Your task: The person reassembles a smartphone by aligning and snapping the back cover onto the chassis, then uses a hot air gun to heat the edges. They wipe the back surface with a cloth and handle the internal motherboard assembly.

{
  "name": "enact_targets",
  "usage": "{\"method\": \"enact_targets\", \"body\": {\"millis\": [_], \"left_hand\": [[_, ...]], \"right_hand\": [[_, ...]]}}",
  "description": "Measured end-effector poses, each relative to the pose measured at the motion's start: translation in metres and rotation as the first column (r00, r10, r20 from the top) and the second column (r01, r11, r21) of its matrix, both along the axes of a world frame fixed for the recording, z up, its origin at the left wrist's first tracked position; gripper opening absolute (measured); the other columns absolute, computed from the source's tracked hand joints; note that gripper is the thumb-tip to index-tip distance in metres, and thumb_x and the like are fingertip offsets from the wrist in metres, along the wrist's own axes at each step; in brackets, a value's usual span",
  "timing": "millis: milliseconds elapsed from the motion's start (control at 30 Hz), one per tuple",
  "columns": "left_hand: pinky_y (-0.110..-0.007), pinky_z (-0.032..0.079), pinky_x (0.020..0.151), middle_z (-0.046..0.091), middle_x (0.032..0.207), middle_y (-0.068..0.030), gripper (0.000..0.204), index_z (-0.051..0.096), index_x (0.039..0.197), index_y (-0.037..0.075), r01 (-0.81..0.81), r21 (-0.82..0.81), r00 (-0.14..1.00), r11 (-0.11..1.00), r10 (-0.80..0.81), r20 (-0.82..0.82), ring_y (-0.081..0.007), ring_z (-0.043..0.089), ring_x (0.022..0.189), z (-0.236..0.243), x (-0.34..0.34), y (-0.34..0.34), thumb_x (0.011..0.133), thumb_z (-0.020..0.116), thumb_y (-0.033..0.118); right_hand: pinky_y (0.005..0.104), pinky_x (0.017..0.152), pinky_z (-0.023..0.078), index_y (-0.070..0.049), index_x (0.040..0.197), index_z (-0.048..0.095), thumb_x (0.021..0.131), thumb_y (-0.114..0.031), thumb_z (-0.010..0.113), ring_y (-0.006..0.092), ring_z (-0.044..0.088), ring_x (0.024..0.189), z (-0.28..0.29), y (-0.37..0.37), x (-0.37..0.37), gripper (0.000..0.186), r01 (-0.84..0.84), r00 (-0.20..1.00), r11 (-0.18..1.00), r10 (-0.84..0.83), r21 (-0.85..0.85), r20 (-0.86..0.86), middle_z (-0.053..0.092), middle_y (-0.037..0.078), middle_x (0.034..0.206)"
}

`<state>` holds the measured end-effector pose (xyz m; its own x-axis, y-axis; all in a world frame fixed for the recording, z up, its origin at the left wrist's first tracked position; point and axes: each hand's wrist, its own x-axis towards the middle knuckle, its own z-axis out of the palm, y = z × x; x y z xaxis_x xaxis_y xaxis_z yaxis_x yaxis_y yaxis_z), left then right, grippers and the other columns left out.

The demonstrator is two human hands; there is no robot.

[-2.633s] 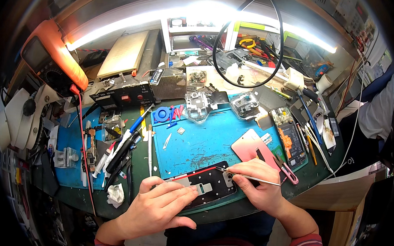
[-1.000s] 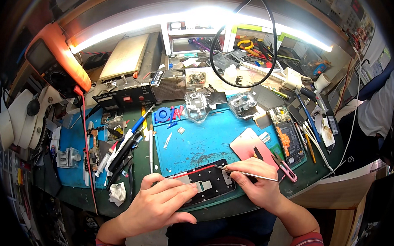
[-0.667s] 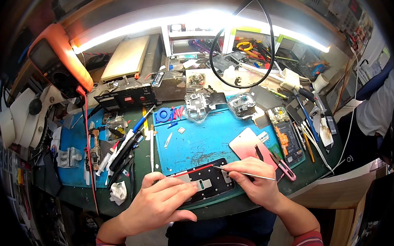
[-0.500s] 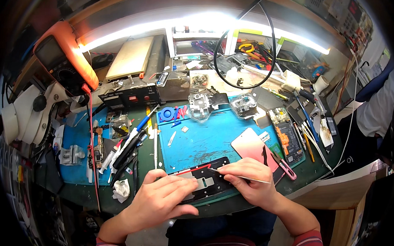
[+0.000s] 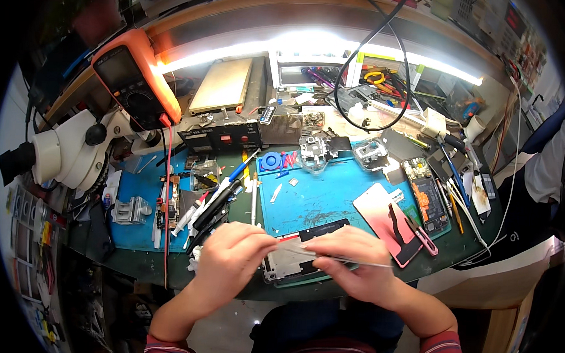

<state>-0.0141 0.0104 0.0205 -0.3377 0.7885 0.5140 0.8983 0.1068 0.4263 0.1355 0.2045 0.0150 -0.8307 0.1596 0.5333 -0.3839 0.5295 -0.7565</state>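
A dark, flat phone frame (image 5: pixel 328 230) with a silver-grey inner area lies at the front edge of the blue mat, below my hands. My right hand (image 5: pixel 357 266) grips slim metal tweezers (image 5: pixel 369 263), their back end pointing right. Raised over the frame's left end, my left hand (image 5: pixel 230 262) has its thumb and fingers pinched together on a thin grey piece (image 5: pixel 291 251). This piece spans the gap between my hands, near the tweezers' tip; whether the tip grips it is blurred. A short red strip (image 5: pixel 288 239) shows on the frame behind it.
Right of the frame lie a pink phone panel (image 5: pixel 380 217), pink-handled scissors (image 5: pixel 426 240) and an opened phone (image 5: pixel 422 194). Pens and tools (image 5: pixel 216 205) crowd the left, beside a microscope (image 5: pixel 72 150) and an orange multimeter (image 5: pixel 136 78). Clear plastic-cased parts (image 5: pixel 317 154) sit behind.
My left hand has gone from resting flat on the frame to a raised pinch. The grey piece is now lifted between my hands. The view has shifted left.
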Motion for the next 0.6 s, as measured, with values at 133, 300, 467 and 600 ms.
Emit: {"method": "enact_targets", "body": {"millis": [133, 300, 467, 600], "left_hand": [[-0.034, 0.052, 0.071, 0.069, 0.087, -0.0097, 0.012, 0.069, 0.092, 0.004, -0.229, 0.046, 0.969, 0.972, 0.222, 0.11, -0.0255, 0.066, 0.08, 0.018, 0.001, -0.036, 0.082, 0.074, 0.001], [-0.029, 0.052, 0.066, 0.068, 0.082, -0.0111, 0.009, 0.067, 0.091, -0.001, -0.468, 0.036, 0.864, 0.883, 0.449, 0.23, -0.0211, 0.067, 0.072, 0.029, 0.036, -0.104, 0.084, 0.066, -0.007], [-0.03, 0.054, 0.069, 0.068, 0.082, -0.0133, 0.016, 0.07, 0.096, -0.003, -0.356, -0.504, 0.741, 0.787, 0.566, 0.361, -0.0229, 0.07, 0.078, 0.025, 0.078, -0.183, 0.083, 0.063, -0.008], [-0.039, 0.055, 0.082, 0.069, 0.113, -0.0183, 0.03, 0.069, 0.116, 0.002, -0.21, -0.695, 0.862, 0.687, 0.465, 0.2, -0.0328, 0.07, 0.095, -0.083, 0.068, -0.26, 0.09, 0.066, 0.018]], "right_hand": [[0.0324, 0.073, 0.053, -0.001, 0.108, 0.072, 0.087, -0.007, 0.073, 0.0222, 0.068, 0.08, 0.007, 0.024, 0.03, 0.021, 0.179, 0.982, 0.984, -0.18, -0.022, -0.05, 0.074, 0.012, 0.097], [0.0294, 0.07, 0.051, 0.004, 0.11, 0.067, 0.094, -0.007, 0.066, 0.0176, 0.065, 0.08, 0.005, 0.06, 0.092, 0.019, 0.513, 0.858, 0.846, -0.51, 0.145, -0.059, 0.067, 0.01, 0.087], [0.0356, 0.077, 0.05, 0.002, 0.108, 0.069, 0.086, 0.004, 0.064, 0.0299, 0.063, 0.089, 0.003, 0.113, 0.124, 0.023, 0.584, 0.749, 0.576, -0.655, 0.572, -0.106, 0.064, 0.013, 0.1], [0.0391, 0.085, 0.051, -0.002, 0.108, 0.07, 0.078, 0.004, 0.061, 0.0304, 0.063, 0.099, -0.001, 0.147, 0.136, 0.031, 0.403, 0.753, 0.411, -0.657, 0.818, -0.041, 0.065, 0.013, 0.106]]}}
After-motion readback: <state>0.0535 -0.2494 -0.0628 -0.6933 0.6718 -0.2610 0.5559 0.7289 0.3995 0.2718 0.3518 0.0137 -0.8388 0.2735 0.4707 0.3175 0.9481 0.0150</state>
